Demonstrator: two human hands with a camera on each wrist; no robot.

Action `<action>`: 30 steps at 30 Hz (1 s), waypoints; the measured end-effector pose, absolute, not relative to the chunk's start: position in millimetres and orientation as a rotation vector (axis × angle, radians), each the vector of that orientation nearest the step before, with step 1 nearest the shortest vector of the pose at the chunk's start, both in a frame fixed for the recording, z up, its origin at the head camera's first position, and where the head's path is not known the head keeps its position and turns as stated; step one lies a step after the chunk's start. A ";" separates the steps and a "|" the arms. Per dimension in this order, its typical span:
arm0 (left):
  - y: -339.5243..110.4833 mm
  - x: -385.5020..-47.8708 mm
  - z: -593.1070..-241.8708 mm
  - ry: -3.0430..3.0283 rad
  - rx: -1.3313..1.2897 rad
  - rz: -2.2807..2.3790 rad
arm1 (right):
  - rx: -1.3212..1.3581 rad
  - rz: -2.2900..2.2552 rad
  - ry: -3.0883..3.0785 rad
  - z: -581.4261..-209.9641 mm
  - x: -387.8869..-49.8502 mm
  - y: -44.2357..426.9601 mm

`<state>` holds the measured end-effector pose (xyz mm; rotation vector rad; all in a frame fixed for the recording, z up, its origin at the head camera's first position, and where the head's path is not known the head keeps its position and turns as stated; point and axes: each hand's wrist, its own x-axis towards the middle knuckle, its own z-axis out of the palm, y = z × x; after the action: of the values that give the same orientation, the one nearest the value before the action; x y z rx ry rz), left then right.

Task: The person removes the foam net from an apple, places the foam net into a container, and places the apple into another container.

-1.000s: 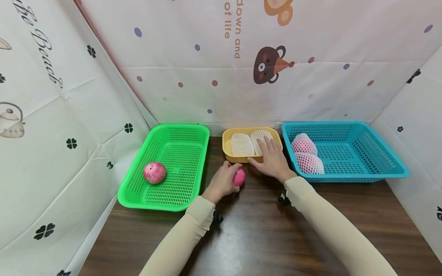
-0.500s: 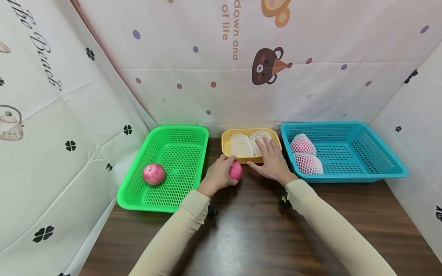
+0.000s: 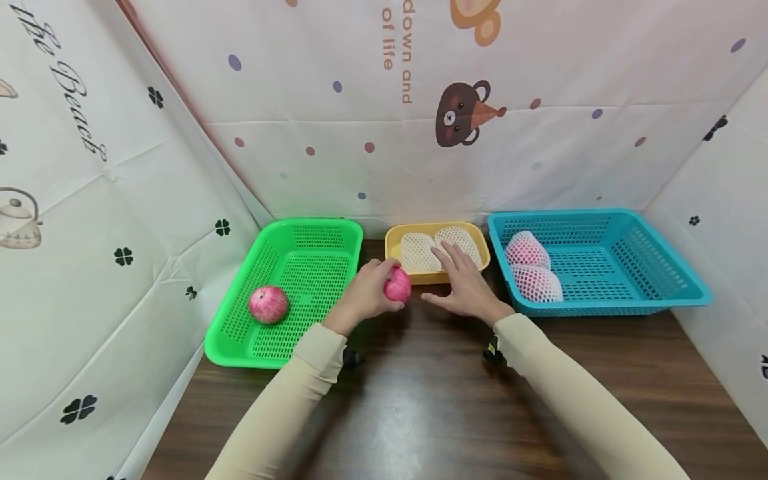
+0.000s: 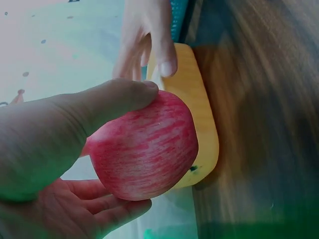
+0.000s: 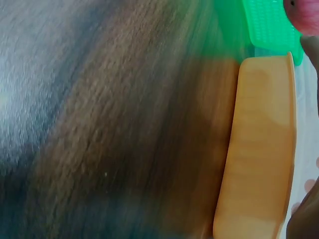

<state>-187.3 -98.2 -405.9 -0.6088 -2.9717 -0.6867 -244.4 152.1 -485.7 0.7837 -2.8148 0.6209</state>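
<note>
My left hand (image 3: 367, 293) grips a red-streaked apple (image 4: 144, 149) between thumb and fingers, just in front of the small yellow basket (image 3: 427, 277). Over that basket's front right side reaches my right hand (image 3: 465, 283), its fingers spread and relaxed, holding nothing. Inside the basket lie two white foam net sleeves, a left one (image 3: 417, 252) and a right one (image 3: 461, 239); the right hand's fingers partly cover them. Whether those fingertips touch the sleeves I cannot tell.
To the left stands a green basket (image 3: 312, 340) with one bare apple (image 3: 268, 305) in it. A blue basket (image 3: 618, 267) on the right holds two apples in foam nets, one (image 3: 528, 251) behind the other (image 3: 536, 284). Printed cloth (image 3: 300, 167) hangs behind the brown table (image 3: 420, 400).
My left hand has carried the apple leftward and slightly up, toward the yellow basket's front left corner. The right hand has drawn back slightly to the left over the sleeves.
</note>
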 end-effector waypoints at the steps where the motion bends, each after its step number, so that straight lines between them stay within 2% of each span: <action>1: -99.8 -187.9 -405.0 -2.961 -0.615 -0.699 | 0.799 0.634 -2.813 -485.6 -243.9 151.3; 30: -179.9 -209.0 -372.9 -2.815 -0.592 -0.840 | 1.183 0.782 -2.597 -477.1 -218.9 93.3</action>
<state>-209.0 -179.9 -372.9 -0.5923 -2.8147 -0.8400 -218.9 93.3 -477.1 1.1833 -2.5975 0.7823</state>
